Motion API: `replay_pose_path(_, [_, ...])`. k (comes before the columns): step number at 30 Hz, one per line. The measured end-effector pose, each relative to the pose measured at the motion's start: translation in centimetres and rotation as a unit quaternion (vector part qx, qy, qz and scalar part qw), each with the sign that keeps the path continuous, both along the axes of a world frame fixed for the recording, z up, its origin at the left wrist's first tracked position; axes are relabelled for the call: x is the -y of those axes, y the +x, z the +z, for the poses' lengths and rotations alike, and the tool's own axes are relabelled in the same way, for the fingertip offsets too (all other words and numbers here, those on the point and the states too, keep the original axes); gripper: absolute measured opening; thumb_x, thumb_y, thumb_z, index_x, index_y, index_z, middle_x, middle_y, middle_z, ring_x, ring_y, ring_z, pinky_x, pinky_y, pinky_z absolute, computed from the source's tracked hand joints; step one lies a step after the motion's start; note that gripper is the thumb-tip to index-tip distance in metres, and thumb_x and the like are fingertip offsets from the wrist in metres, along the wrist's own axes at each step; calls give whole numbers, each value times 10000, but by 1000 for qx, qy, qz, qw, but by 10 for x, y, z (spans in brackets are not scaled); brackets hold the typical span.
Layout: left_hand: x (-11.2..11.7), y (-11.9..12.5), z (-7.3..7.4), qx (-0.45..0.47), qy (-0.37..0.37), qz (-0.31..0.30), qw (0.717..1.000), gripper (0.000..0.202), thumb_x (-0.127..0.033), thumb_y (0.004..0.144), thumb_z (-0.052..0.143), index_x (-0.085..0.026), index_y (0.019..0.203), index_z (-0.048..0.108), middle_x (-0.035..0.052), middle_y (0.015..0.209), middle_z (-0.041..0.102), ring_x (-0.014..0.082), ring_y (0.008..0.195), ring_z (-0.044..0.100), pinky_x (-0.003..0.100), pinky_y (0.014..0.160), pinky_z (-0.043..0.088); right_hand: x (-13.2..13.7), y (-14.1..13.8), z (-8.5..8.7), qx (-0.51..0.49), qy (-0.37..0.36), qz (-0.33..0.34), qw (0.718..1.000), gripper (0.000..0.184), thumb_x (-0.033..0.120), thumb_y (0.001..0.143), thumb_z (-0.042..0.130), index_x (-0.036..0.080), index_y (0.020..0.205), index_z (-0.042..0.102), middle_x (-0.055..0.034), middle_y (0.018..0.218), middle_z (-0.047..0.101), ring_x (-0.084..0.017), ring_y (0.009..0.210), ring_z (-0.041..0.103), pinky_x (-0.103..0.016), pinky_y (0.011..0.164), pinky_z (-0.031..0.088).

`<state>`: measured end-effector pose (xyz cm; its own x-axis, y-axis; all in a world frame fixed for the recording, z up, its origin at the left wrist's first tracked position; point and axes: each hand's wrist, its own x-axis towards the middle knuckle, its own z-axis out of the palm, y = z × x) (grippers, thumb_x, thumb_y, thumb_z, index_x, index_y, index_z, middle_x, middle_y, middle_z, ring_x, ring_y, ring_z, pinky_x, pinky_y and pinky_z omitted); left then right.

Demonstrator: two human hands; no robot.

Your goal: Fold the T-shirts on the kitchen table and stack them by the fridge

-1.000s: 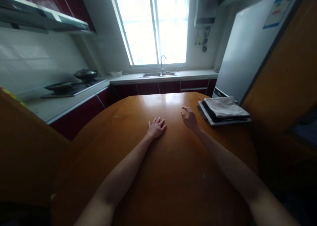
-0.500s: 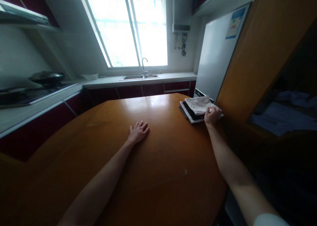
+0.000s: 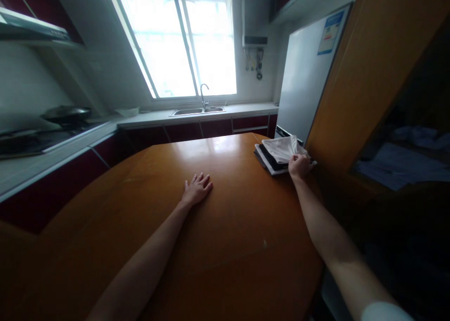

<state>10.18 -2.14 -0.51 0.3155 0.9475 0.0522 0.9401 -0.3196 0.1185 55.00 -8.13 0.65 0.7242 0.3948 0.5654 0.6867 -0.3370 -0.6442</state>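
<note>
"Cloth (image 3: pixel 281 148) on top, the pale one: is that what the right hand (image 3: pixel 299 165) has?"

"Yes. Its fingers are closed on the near corner, and that corner is puckered up off the stack (image 3: pixel 269 158). The rest lies flat."

"Where is the stack?"

"At the far right corner of the table (image 3: pixel 225 246), just beside the fridge (image 3: pixel 305 86)."

"And the left hand (image 3: pixel 197 189)?"

"Palm down on the bare wood near the middle, fingers spread, holding nothing. It's well apart from the stack."

"So which step is this?"

"I'd call it the start of a lift: grip made, corner barely raised. To come away cleanly, I reckon, the pinch has to take that one layer alone and draw up and toward the person, so the layers beneath don't slide off the table edge. The free hand could steady them."

"How many layers?"

"Three show: pale on top, dark in the middle, pale at the bottom. I can't tell from here whether each is a single piece."

"And the rest?"

"Two hands, one table, one stack, one fridge. Under the window (image 3: pixel 176 40) there's one sink (image 3: pixel 197 110) with one tap (image 3: pixel 203 92), and one pan (image 3: pixel 66 113) on the left."
</note>
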Motion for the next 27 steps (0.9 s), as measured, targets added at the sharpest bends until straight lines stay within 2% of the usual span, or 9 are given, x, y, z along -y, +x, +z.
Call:
replay_pose_path(5, [-1, -1, -2, 14, 6, -1, 1000, 652, -618, 989, 286, -294, 1540, 409, 71, 1647, 263, 361, 1526, 183, 704, 1158, 161, 3, -13, 18, 31, 78, 123, 989, 220, 197, 865, 479, 122, 923, 678, -186, 982, 678, -295, 979, 582, -470, 984, 415])
replay_pose_path(10, [-4, -2, -6, 87, 19, -2, 996, 578, -567, 968, 415, -282, 1460, 520, 78, 1612, 348, 365, 1510, 237, 710, 1159, 132, 16, -88, 38, 55, 113, 339, 932, 174, 236, 930, 490, 182, 865, 642, -106, 901, 656, -246, 890, 587, -368, 873, 467])
replay_pose_path(14, [-9, -6, -6, 284, 71, 59, 954, 413, -390, 944, 490, -231, 1286, 658, 95, 1378, 634, 317, 1328, 533, 550, 1162, 311, 52, -175, 44, 61, 44, 575, 815, 183, 202, 954, 513, 187, 832, 649, -62, 905, 646, -199, 901, 583, -320, 875, 457])
replay_pose_path(18, [-11, -11, -4, 361, 120, 112, 918, 410, -310, 957, 409, -147, 1246, 649, 135, 1233, 701, 257, 1154, 652, 369, 1003, 493, 98, -234, 43, 33, -88, 804, 587, 156, 246, 925, 641, 188, 1055, 704, -67, 1073, 670, -169, 932, 623, -273, 862, 484])
replay_pose_path(20, [-9, -12, -3, 376, 136, 113, 910, 388, -291, 948, 421, -142, 1222, 651, 130, 1195, 711, 239, 1106, 668, 345, 978, 504, 109, -242, 43, 28, -107, 840, 532, 206, 293, 940, 641, 196, 1109, 708, -69, 1098, 680, -174, 969, 637, -271, 876, 489])
replay_pose_path(21, [-8, -10, -2, 383, 140, 106, 907, 368, -287, 941, 440, -152, 1205, 658, 119, 1177, 716, 231, 1080, 675, 338, 965, 510, 108, -242, 42, 26, -108, 834, 541, 199, 298, 959, 611, 199, 1099, 714, -63, 1069, 690, -172, 954, 642, -271, 868, 491])
replay_pose_path(22, [-7, -8, -2, 389, 140, 94, 906, 348, -287, 935, 461, -164, 1186, 668, 107, 1160, 722, 223, 1051, 682, 332, 948, 518, 104, -238, 41, 24, -104, 811, 575, 195, 284, 977, 575, 200, 1078, 719, -57, 1035, 698, -169, 923, 646, -273, 853, 494])
replay_pose_path(25, [-1, 5, 0, 400, 120, 34, 908, 280, -304, 922, 528, -190, 1103, 710, 81, 1102, 737, 199, 949, 698, 308, 868, 543, 77, -213, 32, 41, -93, 658, 746, 224, 177, 970, 516, 188, 1059, 721, -72, 1046, 706, -182, 920, 642, -302, 878, 483])
replay_pose_path(27, [4, 18, 0, 401, 93, -14, 911, 237, -307, 900, 583, -195, 1040, 737, 66, 1054, 747, 177, 873, 698, 281, 804, 551, 56, -193, 23, 66, -118, 541, 830, 262, 124, 939, 520, 161, 1111, 714, -106, 1106, 696, -212, 1029, 628, -323, 944, 455])
